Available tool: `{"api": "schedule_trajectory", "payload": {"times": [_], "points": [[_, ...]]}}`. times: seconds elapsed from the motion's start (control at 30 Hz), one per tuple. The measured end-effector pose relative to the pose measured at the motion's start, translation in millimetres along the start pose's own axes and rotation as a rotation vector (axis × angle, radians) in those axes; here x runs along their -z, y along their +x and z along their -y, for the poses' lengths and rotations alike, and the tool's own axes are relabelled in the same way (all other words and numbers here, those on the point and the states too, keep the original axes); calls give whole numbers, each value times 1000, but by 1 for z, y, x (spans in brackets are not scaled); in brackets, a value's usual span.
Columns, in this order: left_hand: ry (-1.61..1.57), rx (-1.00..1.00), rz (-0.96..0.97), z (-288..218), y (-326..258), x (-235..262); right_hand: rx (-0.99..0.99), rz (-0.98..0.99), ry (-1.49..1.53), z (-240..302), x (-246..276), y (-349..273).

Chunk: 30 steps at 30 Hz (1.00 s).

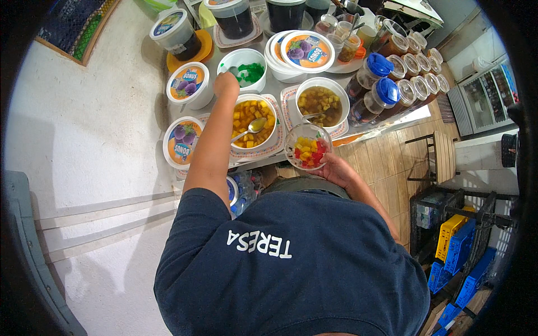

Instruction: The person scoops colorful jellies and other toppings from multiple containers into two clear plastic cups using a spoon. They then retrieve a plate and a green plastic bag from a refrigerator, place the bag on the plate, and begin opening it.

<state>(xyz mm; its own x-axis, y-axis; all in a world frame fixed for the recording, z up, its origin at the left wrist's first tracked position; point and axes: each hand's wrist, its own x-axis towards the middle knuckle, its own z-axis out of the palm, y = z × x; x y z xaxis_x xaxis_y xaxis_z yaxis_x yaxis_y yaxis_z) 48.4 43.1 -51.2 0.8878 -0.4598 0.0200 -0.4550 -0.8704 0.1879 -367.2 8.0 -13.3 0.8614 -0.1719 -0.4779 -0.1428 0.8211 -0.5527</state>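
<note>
My left hand (226,85) reaches over the near rim of a white tub (225,60) and is closed round a spoon (233,70) that dips into green jelly cubes (250,73). In my right hand (336,169), close to my body, is a clear bowl (290,147) with red and yellow cubes (310,152) in it. Under my left forearm stands a white tub of yellow fruit chunks in syrup (245,114), a metal spoon (256,125) resting in it. A similar tub of chunks in brownish syrup (328,102), also with a spoon, stands to its right.
Lidded white tubs (180,143) line the table's left side, with tubs of dark contents (233,21) at the back. Blue-lidded jars (386,92) and several lidded cups (421,87) crowd the right. A wooden stool (444,157) and plastic crates (460,246) stand beyond.
</note>
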Motion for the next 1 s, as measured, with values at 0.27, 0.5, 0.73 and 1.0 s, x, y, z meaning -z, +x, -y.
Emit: {"api": "schedule_trajectory", "payload": {"times": [0.27,0.5,0.73,1.0], "points": [[27,-222,92,-19,-9,-7,-26,-3,13,0,-2,0],[-251,-199,203,-3,-4,0,9,-22,-10,5,-12,-7],[-962,-36,376,24,-39,-7,10,17,25,6,-12,-5],[-1122,6,323,32,-42,-12,-10,18,15,5,-12,-1]]}}
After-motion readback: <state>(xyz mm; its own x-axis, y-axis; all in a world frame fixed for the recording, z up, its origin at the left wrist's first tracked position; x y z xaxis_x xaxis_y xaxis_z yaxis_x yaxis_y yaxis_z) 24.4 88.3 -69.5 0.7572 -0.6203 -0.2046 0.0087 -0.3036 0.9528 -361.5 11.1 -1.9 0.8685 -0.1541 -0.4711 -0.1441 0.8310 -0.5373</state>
